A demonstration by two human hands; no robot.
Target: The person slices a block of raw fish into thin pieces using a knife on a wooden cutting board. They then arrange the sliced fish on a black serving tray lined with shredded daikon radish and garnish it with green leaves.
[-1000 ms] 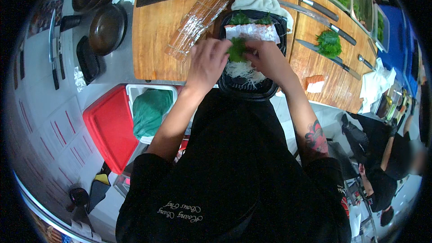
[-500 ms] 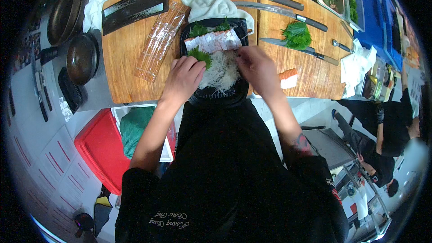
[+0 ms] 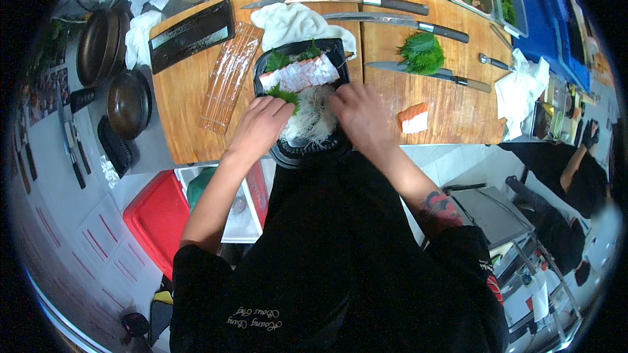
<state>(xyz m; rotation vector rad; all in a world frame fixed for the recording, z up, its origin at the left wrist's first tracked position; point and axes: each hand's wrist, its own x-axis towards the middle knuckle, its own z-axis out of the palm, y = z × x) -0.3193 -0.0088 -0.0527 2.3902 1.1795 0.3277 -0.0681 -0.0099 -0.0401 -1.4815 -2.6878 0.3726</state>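
Note:
A black tray [image 3: 338, 52] stands at the cutting boards' near edge, its near end reaching past it. Inside, overlapping slices of pale, silvery-topped fish [image 3: 302, 73] lie in a row against green serrated leaves [image 3: 277, 61]. White shredded radish [image 3: 310, 117] fills the nearer half. My left hand [image 3: 260, 123] has its fingers curled together at a serrated leaf [image 3: 283, 96] on the tray's left side, pinching its lower edge. From the right, my right hand [image 3: 362, 116] closes its bent fingers on the shreds; the fingertips are partly hidden.
Knives [image 3: 392, 4] lie across the boards, one under a pile of green leaves [image 3: 422, 52]. Orange-and-white fish pieces [image 3: 413, 118] sit at right. A wrapped bamboo mat [image 3: 227, 82], black slate [image 3: 191, 36] and white cloth [image 3: 297, 24] lie around the tray. Co-workers [image 3: 556, 222] stand at right.
The whole view has shifted, so the boards and tray appear slightly lower. My right hand stays at the shreds, moving a little toward me; my left stays by the leaf.

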